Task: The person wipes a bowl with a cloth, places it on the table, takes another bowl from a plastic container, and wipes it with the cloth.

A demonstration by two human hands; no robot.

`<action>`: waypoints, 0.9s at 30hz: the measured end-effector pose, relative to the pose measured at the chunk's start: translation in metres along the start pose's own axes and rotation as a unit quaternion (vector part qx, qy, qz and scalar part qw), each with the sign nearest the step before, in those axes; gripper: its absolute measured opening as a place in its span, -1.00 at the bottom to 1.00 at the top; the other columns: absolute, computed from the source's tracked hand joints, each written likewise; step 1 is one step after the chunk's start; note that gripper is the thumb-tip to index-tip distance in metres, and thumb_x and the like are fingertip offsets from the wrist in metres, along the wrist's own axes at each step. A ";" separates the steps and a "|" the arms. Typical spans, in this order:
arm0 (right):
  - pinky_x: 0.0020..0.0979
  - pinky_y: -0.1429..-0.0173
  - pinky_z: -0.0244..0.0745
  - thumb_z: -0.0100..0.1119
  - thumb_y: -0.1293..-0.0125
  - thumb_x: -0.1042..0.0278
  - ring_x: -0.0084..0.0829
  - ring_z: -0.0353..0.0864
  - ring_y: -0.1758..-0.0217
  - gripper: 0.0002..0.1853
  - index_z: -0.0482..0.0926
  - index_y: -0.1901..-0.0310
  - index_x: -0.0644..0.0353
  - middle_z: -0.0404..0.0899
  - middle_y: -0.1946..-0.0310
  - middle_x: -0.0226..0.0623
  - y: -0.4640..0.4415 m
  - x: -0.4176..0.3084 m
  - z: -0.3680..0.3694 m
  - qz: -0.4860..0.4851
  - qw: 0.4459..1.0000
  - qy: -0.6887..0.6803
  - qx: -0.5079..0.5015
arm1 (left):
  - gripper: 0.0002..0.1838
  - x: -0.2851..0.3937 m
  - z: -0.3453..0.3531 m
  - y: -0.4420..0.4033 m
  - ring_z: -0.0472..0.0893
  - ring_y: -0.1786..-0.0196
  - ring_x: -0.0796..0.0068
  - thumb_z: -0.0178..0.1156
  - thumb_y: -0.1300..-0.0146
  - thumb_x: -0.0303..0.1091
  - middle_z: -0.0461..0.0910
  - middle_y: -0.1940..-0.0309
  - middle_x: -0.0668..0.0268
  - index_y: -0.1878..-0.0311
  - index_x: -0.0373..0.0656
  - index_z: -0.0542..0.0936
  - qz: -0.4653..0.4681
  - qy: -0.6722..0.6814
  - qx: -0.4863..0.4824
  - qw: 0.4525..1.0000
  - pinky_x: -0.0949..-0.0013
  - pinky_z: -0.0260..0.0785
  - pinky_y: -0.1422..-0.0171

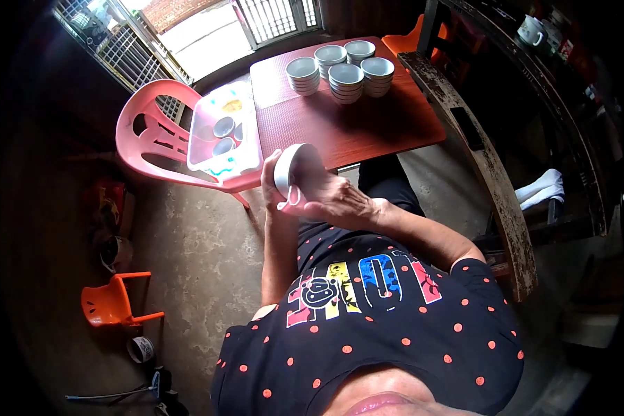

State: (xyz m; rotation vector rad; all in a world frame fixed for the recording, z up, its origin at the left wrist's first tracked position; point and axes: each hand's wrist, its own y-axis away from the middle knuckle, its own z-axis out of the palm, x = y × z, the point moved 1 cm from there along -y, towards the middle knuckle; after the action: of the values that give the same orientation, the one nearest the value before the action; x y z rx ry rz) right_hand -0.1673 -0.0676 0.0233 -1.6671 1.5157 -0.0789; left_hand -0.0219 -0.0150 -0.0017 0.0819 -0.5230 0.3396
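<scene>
A white bowl [287,170] is tilted on its side in front of me, above the near edge of the table. My left hand [270,182] grips it from the left, fingers round its outside. At its mouth, my right hand [336,196] is bent inward and partly smeared by motion. Beneath the right fingers shows a small pinkish-white piece that looks like cloth [292,199]; the hand hides most of it. Beyond my hands, several stacks of similar bowls [346,84] stand on the red-brown table [395,128].
Left of the table, a pink plastic chair [133,142] bears a translucent tub [200,154] with a few bowls inside. A worn wooden bench [496,187] runs along the right. An orange stool [107,303] is on the floor at left. A white cloth [542,188] hangs at right.
</scene>
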 end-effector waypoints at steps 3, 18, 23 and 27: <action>-0.39 -0.03 0.40 -0.19 -0.47 0.00 -0.43 0.52 0.13 -0.56 0.39 -0.06 0.23 0.51 0.23 -0.26 -0.009 -0.016 -0.003 0.223 0.771 -0.589 0.095 | -0.57 0.000 0.021 0.012 0.58 0.12 0.32 -0.03 -0.30 -0.11 0.56 0.15 0.14 0.00 -0.30 0.47 0.057 -0.067 0.020 0.996 0.34 0.43 -0.03; -0.39 0.14 0.54 0.09 -0.36 0.29 -0.38 0.64 0.20 -0.65 0.44 -0.08 0.33 0.60 0.27 -0.10 -0.003 -0.016 0.021 0.216 0.927 -0.276 0.135 | -0.59 -0.003 0.014 0.006 0.55 0.24 0.40 0.08 -0.26 -0.17 0.54 0.20 0.22 -0.08 -0.22 0.41 0.164 -0.112 0.035 0.979 0.38 0.46 0.14; -0.56 0.08 0.49 0.06 -0.39 0.34 -0.66 0.55 0.21 -0.71 0.50 -0.03 0.36 0.60 0.22 -0.38 -0.024 -0.010 0.009 0.274 0.709 -0.612 0.221 | -0.62 -0.007 0.019 0.012 0.52 0.13 0.51 0.12 -0.22 -0.22 0.55 0.17 0.28 -0.02 -0.24 0.47 0.241 -0.284 0.070 0.925 0.44 0.40 0.00; -0.32 0.13 0.54 0.18 -0.26 0.42 -0.14 0.64 0.19 -0.72 0.49 0.05 0.39 0.56 0.33 0.02 0.008 -0.020 0.023 0.071 0.991 -0.045 0.100 | -0.58 0.007 -0.002 0.006 0.59 0.12 0.30 -0.04 -0.32 -0.13 0.57 0.14 0.12 -0.02 -0.30 0.47 0.036 -0.098 0.001 0.995 0.31 0.47 -0.01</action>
State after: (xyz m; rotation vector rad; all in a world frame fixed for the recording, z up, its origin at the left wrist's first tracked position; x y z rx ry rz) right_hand -0.1659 -0.0379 0.0134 -1.3826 1.5022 -0.0752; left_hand -0.0169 -0.0070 0.0000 0.0994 -0.7212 0.4042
